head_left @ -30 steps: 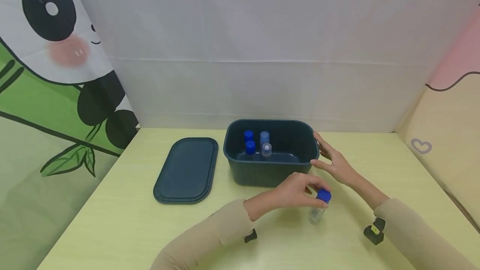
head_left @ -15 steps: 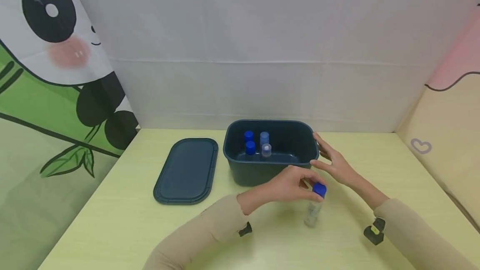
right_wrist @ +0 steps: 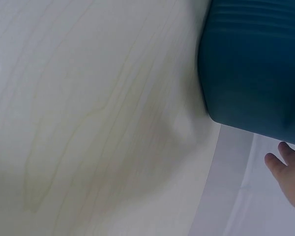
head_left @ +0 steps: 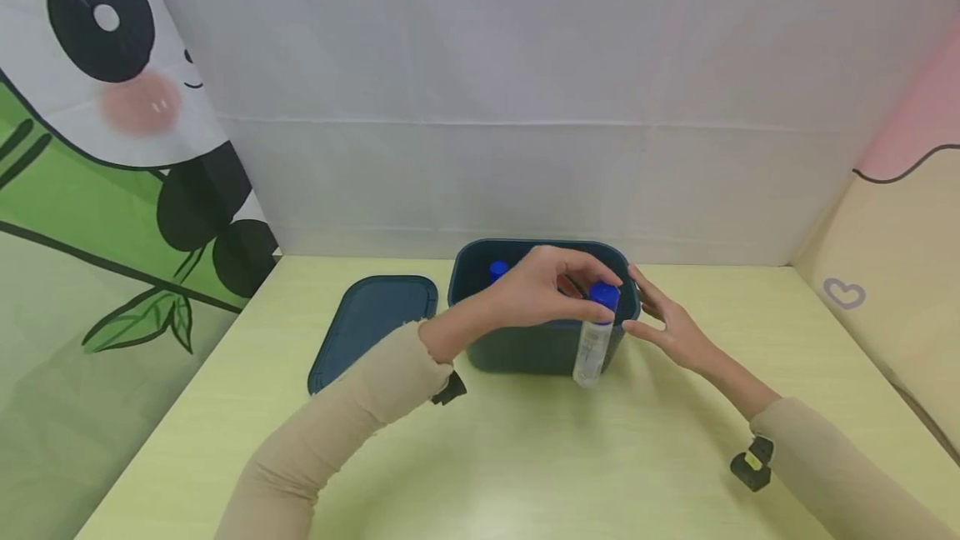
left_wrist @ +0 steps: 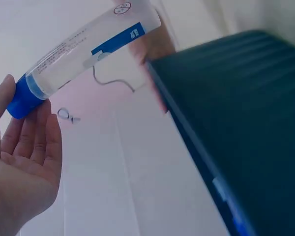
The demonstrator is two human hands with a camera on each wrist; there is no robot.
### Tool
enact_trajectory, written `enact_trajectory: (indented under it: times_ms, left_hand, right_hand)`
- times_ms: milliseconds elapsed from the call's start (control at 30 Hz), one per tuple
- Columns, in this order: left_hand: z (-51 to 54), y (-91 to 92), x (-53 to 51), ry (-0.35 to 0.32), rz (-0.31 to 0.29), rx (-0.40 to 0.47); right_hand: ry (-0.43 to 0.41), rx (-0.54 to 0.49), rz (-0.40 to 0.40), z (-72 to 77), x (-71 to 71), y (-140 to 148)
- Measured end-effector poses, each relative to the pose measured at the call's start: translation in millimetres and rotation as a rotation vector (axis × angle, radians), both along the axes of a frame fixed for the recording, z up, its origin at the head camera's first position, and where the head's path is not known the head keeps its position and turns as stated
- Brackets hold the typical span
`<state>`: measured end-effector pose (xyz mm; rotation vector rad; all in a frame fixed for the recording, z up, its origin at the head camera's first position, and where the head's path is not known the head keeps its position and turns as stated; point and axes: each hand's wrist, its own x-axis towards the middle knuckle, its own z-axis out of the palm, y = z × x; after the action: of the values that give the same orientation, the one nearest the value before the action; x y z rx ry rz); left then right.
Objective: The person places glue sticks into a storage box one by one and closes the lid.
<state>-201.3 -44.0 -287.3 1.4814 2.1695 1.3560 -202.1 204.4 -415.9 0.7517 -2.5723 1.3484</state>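
Note:
My left hand [head_left: 542, 286] pinches the blue cap of a clear plastic bottle [head_left: 592, 352] between thumb and fingers. The bottle hangs off the table, slightly tilted, before the front wall of a dark teal bin [head_left: 510, 352]. Printing and a blue label show on the bottle [left_wrist: 88, 49] in the left wrist view. At the bin's right end my right hand [head_left: 678, 338] touches its side and front corner with spread, nearly straight fingers. One blue-capped bottle [head_left: 498, 270] shows inside the bin; my left hand hides the rest of the interior.
A dark teal lid [head_left: 386, 307] lies flat on the pale yellow table [head_left: 510, 473], left of the bin and partly behind my left forearm. A white cloth wall [head_left: 525, 182] rises behind the bin, with printed panels on both sides.
My left hand has lifted the bottle off the table and carried it up, forward and left to the bin, covering most bottles inside. My right hand has stayed at the bin's side.

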Motion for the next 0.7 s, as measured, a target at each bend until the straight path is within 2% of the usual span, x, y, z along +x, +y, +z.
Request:
enact_trajectory:
  times_ms: [167,233,333,433,567,700]
  left_hand:
    - [23.5,-1.5,-20.2,0.017,0.088,0.075]
    - [28.1,-1.2,-29.1,0.045,0.138,0.101]
    - [28.2,-0.1,-41.4,0.063,0.202,0.118]
    - [20.0,1.5,-51.9,0.053,0.253,0.111]
    - [-0.5,2.9,-63.9,0.049,0.295,0.071]
    - [-23.4,2.9,-74.8,0.065,0.285,0.01]
  right_hand:
    - [-0.002,-0.003,-0.015,0.8,-0.3,1.1]
    - [-0.001,0.003,-0.02,1.4,-0.4,1.0]
    - [-0.002,0.017,-0.029,1.8,-0.3,1.0]
    - [0.003,0.025,-0.037,1.9,0.1,1.0]
    - [0.013,0.025,-0.037,1.6,-0.2,1.0]
    - [0.007,0.015,-0.029,1.3,-0.5,0.7]
